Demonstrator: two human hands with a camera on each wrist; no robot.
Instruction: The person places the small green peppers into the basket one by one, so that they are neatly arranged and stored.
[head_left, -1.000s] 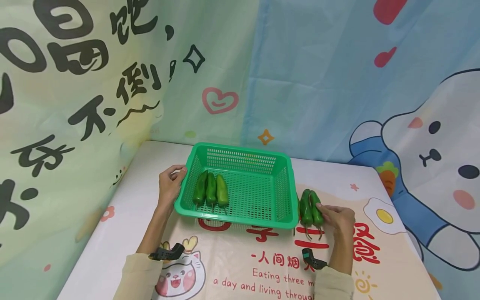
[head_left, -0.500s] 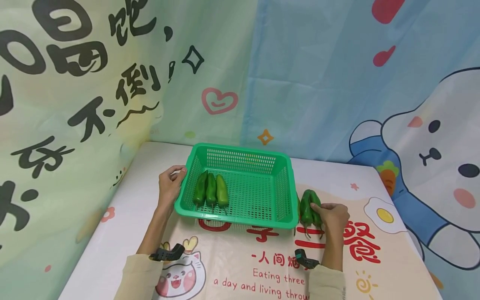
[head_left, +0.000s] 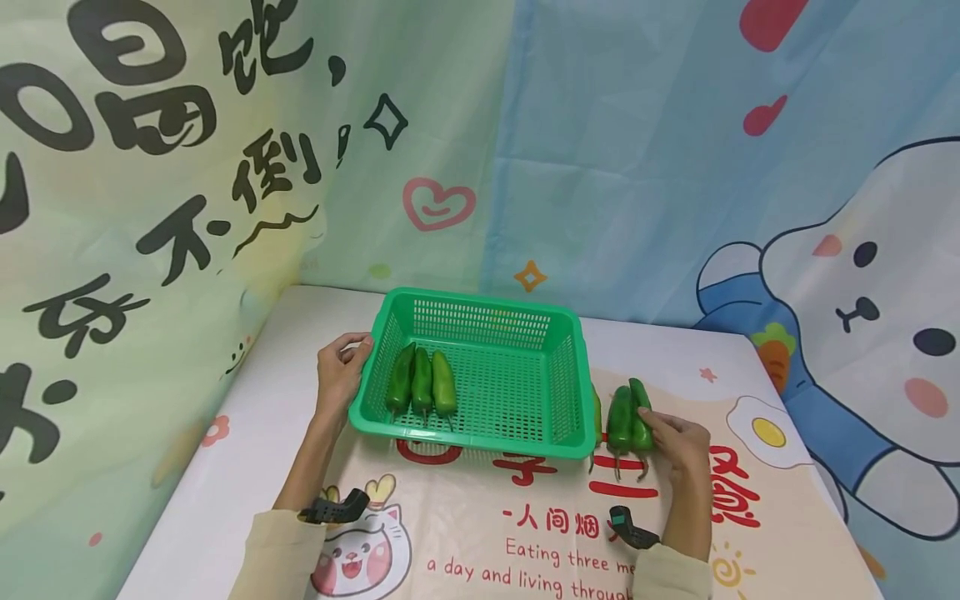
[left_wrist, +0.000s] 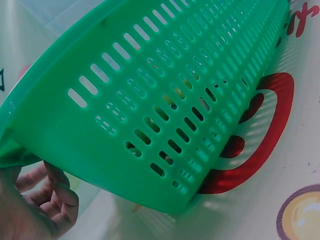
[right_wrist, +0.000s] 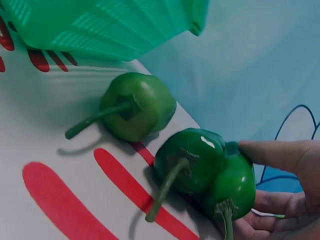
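Observation:
A green plastic basket (head_left: pixel 495 379) with slotted walls stands mid-table, three green peppers (head_left: pixel 422 379) side by side at its left end. My left hand (head_left: pixel 341 375) holds the basket's left rim, its fingers curled below the edge in the left wrist view; the thumb is hidden there. Right of the basket, my right hand (head_left: pixel 678 442) pinches the outermost green pepper (right_wrist: pixel 232 187), thumb on top and fingers at its far side. Touching that one is a darker green pepper (right_wrist: pixel 187 160). A lighter green pepper (right_wrist: pixel 137 107) lies closer to the basket, partly hidden by its wall in the head view.
A printed tablecloth (head_left: pixel 480 533) with red lettering covers the table. Behind it hangs a patterned cloth backdrop (head_left: pixel 622 167), meeting the table's back edge close behind the basket. A wrist camera (head_left: pixel 633 527) sits on the right wrist, and another on the left.
My right hand moved left, then back right, and the two outer peppers now lie further from the basket, showing more of the lighter pepper. The left hand and basket stay put.

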